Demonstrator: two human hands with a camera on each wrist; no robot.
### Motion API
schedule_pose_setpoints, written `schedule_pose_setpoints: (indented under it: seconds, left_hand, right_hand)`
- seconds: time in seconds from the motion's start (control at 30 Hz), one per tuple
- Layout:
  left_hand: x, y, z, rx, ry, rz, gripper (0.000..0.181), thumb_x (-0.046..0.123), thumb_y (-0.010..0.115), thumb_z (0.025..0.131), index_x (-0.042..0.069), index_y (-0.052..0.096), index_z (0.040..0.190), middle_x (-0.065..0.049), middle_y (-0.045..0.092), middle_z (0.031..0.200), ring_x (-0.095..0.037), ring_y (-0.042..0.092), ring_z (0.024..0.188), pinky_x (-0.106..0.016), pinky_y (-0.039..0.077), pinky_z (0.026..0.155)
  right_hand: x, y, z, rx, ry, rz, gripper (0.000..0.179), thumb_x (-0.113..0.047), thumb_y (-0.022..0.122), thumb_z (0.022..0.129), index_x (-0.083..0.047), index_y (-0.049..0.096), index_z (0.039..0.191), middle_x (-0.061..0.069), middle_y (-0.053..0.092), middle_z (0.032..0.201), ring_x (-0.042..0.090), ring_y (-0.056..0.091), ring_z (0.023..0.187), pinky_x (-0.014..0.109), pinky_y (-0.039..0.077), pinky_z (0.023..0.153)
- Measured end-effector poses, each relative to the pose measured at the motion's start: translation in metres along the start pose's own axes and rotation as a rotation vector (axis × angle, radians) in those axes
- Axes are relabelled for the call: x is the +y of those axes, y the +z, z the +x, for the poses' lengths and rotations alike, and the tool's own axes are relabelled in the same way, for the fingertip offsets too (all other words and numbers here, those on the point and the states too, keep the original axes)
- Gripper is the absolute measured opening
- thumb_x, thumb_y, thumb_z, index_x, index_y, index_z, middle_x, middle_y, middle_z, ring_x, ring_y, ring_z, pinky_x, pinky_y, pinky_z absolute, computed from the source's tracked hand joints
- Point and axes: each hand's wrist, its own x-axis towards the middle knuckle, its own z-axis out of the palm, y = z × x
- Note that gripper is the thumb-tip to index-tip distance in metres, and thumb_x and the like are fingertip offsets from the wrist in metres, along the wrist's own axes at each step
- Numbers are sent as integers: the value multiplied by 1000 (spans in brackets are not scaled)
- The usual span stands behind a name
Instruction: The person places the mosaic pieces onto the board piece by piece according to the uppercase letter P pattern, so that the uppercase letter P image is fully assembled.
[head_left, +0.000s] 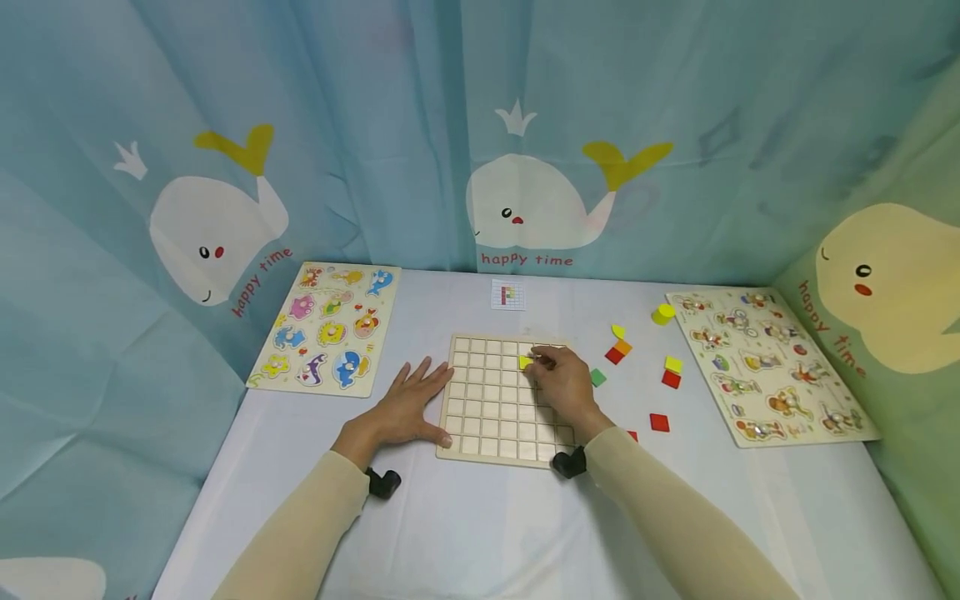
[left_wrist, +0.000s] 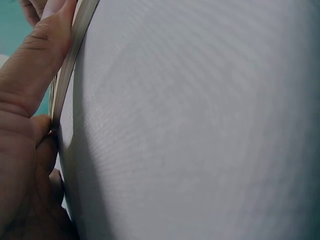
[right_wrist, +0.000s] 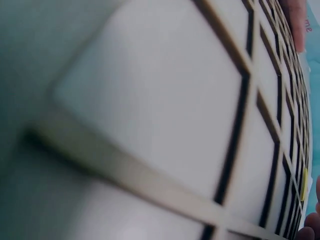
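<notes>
A wooden grid board [head_left: 485, 410] lies on the white table in front of me. My left hand [head_left: 405, 408] is spread flat at its left side, fingertips at the edge and thumb over the near left corner. In the left wrist view the thumb [left_wrist: 37, 60] presses along the board's rim [left_wrist: 70, 75]. With bent fingertips my right hand [head_left: 564, 385] pinches a small yellow tile [head_left: 524, 362] over a cell in the board's far right part. The right wrist view shows that yellow tile [right_wrist: 304, 185] low over the grid, beside the fingers.
A small pattern card [head_left: 508, 294] lies behind the board. To the right are scattered red tiles [head_left: 659, 422], a green tile [head_left: 597, 377], an orange tile [head_left: 623, 346] and a yellow stack [head_left: 663, 314]. Picture puzzles flank them: sea animals [head_left: 324, 329] left, figures [head_left: 772, 367] right.
</notes>
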Motion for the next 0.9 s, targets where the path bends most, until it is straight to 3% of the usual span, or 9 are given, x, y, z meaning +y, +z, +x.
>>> schedule_pose_setpoints:
  seconds: [0.23,0.47,0.77,0.9]
  left_hand:
    - [-2,2,1,1,-3,-7,125,58,91,72,17,24,170,0,16,178,-25,-4,166,-47,-9,135]
    - [0,2,1,3,-18,5,125,58,91,72,18,24,170,2,15,178,-24,-3,166,-46,-8,135]
    - [0,1,-1,4,-3,2,125,58,90,73,19,22,170,2,15,178,-23,-3,166,-45,-8,135]
    - [-1,2,-1,7,-1,-14,124,57,91,74,19,22,170,2,15,178,-23,-4,166,-45,-9,135]
  right_hand:
    - [4,-16,0,-2,34,58,39,-22,67,104,-5,68,139,18,67,124,32,61,109,37,55,84]
    - [14,-48,1,46,80,60,40,-20,68,103,-6,68,140,20,66,128,32,61,110,28,52,80]
    - [53,-99,6,149,144,28,41,-19,65,105,-7,66,144,20,68,130,26,58,109,20,46,77]
    - [69,-113,11,135,233,43,45,-20,59,107,-11,59,151,19,62,136,26,52,111,23,46,78]
